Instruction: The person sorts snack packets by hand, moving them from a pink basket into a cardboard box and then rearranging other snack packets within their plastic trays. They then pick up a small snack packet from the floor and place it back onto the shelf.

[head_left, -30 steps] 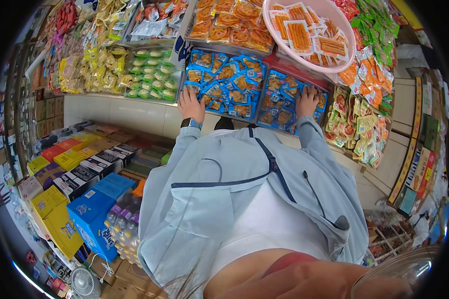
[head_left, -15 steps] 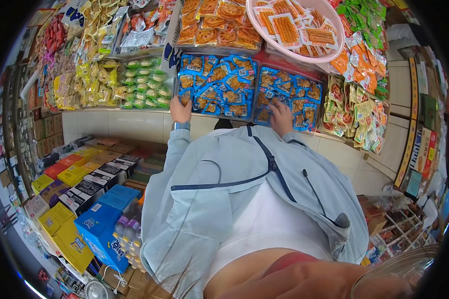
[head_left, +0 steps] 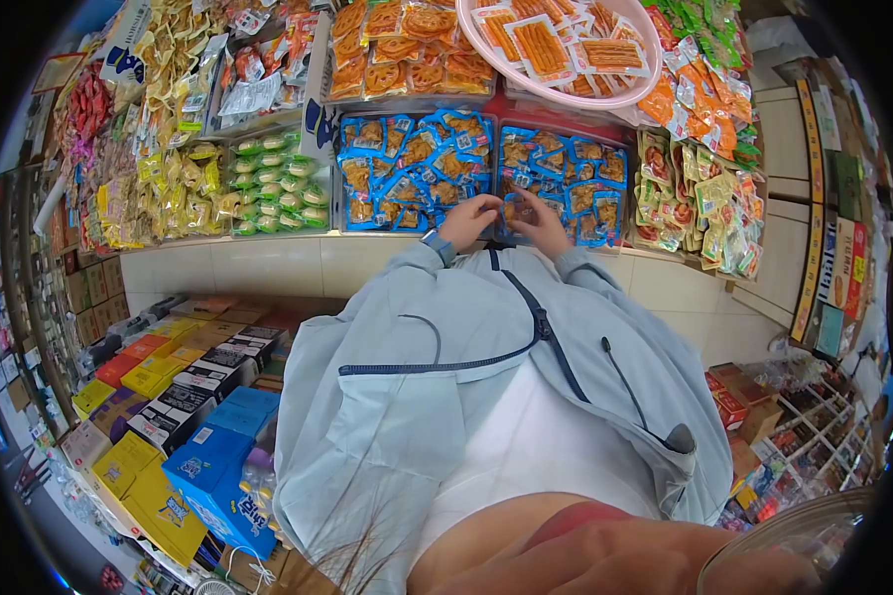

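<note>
Two clear trays of blue snack packets stand side by side at the front of the display. My left hand [head_left: 469, 220] is over the front right corner of the left tray's packets [head_left: 412, 164], its fingers pointing right and partly bent. Close beside it, my right hand [head_left: 541, 220] lies over the left front part of the right tray's packets [head_left: 585, 178], thumb and fingers apart. Whether the left fingertips hold anything is too small to tell. Nothing shows in my right hand.
Green-and-white packets [head_left: 280, 183] stand left of the blue ones, brown-and-cream packets [head_left: 700, 203] right. Behind are orange packs [head_left: 417, 50] and a pink basket [head_left: 645, 84]. Lower left, a blue carton [head_left: 218, 461] and yellow cartons [head_left: 154, 496] are stacked.
My left hand has moved right, from the left tray's left edge to its right front corner. My right hand has shifted slightly left, and its fingers are more spread. The view has shifted a little.
</note>
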A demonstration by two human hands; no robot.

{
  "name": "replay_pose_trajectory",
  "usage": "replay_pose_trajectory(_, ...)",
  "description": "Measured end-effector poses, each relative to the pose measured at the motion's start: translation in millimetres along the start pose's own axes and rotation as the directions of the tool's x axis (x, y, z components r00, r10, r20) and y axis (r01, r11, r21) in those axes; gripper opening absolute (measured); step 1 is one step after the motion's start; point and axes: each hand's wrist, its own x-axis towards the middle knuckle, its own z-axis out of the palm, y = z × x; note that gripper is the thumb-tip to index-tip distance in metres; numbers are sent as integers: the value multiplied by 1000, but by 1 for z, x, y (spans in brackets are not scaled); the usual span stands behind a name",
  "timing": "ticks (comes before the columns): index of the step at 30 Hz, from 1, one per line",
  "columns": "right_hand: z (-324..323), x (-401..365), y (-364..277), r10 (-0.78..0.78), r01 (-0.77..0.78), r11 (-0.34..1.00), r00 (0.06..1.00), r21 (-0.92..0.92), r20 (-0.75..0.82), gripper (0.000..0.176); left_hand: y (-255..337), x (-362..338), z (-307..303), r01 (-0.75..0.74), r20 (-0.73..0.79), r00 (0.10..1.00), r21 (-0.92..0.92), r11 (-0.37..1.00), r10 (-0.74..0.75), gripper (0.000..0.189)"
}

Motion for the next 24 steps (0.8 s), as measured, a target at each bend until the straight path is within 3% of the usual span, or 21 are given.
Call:
replay_pose_trajectory(3,-11,-8,9,89,-91,996,989,15,117,62,1,-7,-1,-10,103,995,152,988,-6,35)
replay_pose_trajectory(4,-6,-10,13,64,-65,998,996,12,58,57,-25,1,3,-118,166,980,53,992,108,38)
replay_pose_trajectory(6,8,-9,11,6,-6,1000,998,-6,-63,47,-11,5,9,-84,154,985,42,996,77,39)
replay_pose_trajectory(9,2,6,19,80,-69,996,974,57,-211,28,3,13,9,-51,162,986,44,998,43,40)
replay_pose_trajectory(10,-3,9,23,51,-2,977,974,214,-221,22,6,14,7,-40,171,985,49,998,31,41)
replay_pose_trajectory(12,-15,10,21,147,-85,971,949,223,-280,16,9,11,7,-23,133,991,100,995,10,41)
replay_pose_trajectory(13,-24,11,21,194,-126,966,931,228,-310,13,11,10,8,-16,114,993,124,992,2,41)
replay_pose_trajectory(14,-31,13,33,72,12,981,904,194,-421,11,7,10,7,-27,74,997,157,987,15,40)
replay_pose_trajectory(16,-59,15,50,142,32,963,783,268,-605,11,-6,8,1,-44,-10,999,223,974,47,37)
replay_pose_trajectory(18,-93,19,79,151,23,976,639,215,-754,15,-12,5,-12,11,-60,998,106,994,-4,34)
replay_pose_trajectory(20,-114,14,82,200,-92,979,608,182,-768,17,-11,0,-22,116,-104,987,-46,992,-120,30)
replay_pose_trajectory(22,-118,11,74,212,-202,973,572,115,-792,25,-33,-1,-32,56,-167,984,-37,998,-62,30)
replay_pose_trajectory(24,-111,12,68,-40,-283,921,612,-266,-790,28,-40,-4,-37,42,-196,979,-61,997,-53,29)
